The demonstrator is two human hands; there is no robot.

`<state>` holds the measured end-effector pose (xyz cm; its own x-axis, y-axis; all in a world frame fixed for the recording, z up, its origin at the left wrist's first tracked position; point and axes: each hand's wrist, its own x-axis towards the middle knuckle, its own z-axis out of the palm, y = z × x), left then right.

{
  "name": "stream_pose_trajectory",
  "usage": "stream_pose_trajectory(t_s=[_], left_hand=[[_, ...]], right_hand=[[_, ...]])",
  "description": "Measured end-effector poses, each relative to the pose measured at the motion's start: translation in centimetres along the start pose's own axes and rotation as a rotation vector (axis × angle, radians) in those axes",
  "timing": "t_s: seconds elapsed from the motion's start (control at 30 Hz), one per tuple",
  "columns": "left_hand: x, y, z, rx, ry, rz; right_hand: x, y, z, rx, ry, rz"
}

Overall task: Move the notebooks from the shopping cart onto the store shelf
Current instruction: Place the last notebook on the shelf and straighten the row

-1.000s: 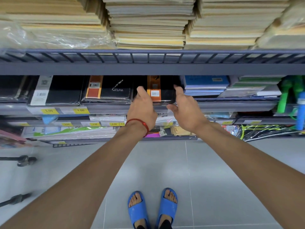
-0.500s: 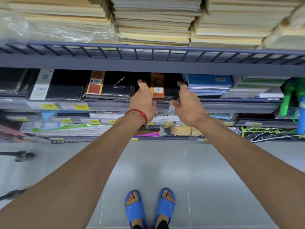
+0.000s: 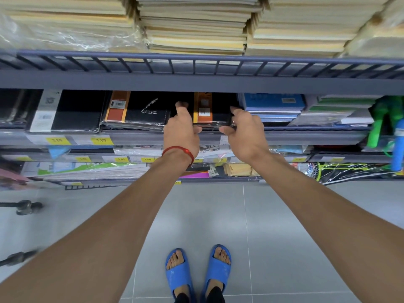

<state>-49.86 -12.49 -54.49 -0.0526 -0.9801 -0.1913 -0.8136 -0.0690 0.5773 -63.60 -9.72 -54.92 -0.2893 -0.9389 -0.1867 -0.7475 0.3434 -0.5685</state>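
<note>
Moved: both hands reach further under the shelf (image 3: 196, 138) since earlier.
Left hand (image 3: 181, 130): clamped on notebook (image 3: 211, 112).
Right hand (image 3: 246, 132): clamped on notebook's right edge.
Shelf: holds notebook, black stack (image 3: 135, 112) beside.

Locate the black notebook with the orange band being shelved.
In the head view it sits centre on the middle shelf, between both hands, right of another orange-banded notebook, left of the blue notebooks.

floor (image 3: 284, 226): pale grey tiles | shelving (image 3: 196, 83): grey metal, tiered | price tags (image 3: 101, 140): yellow | light: even
</note>
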Motion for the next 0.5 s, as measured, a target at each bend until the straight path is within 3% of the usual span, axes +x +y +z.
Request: stream_pose_trajectory(t_s=[0.5], left_hand=[[-0.01, -0.10, 0.72, 0.004, 0.080, -0.042]], right_hand=[[0.05, 0.27, 0.17, 0.040, 0.054, -0.020]])
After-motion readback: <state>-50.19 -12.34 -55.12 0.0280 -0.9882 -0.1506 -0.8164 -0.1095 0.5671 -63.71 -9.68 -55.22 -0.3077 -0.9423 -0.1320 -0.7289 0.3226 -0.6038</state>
